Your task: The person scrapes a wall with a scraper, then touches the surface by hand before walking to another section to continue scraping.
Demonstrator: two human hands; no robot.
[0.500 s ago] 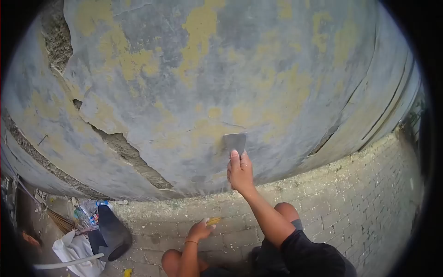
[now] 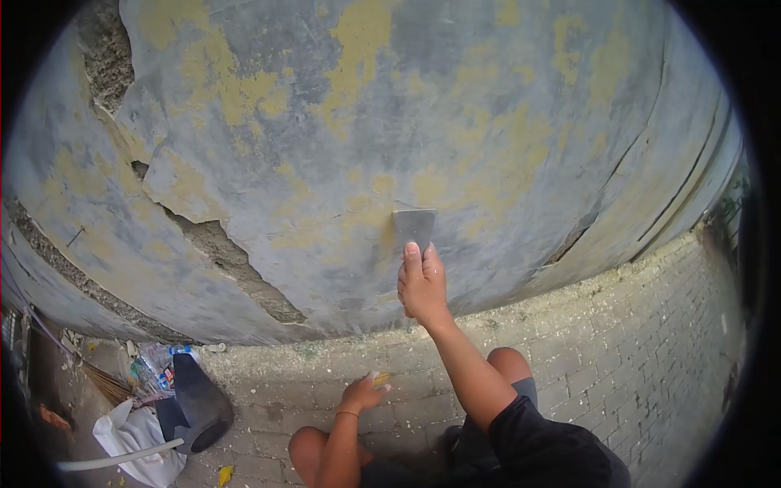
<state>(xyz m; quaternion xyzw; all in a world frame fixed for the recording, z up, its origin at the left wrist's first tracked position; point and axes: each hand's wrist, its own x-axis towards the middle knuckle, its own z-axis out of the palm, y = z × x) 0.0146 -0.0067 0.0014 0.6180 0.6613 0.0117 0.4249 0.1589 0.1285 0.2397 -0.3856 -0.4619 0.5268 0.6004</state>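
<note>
Overall, the patchy wall spans the upper frame; a shallow, steady scraping angle would likely suit it. Paving, lower right, leaves elbow room. Broken plaster edge, left of centre, could catch a corner. Right hand, centre, grips the scraper, thumb up its face, top edge at the wall. Left hand, lower centre, pinches a small yellow piece.

Soft, even daylight; faint shadows; bowed fisheye edges; black, vignetted corners.
</note>
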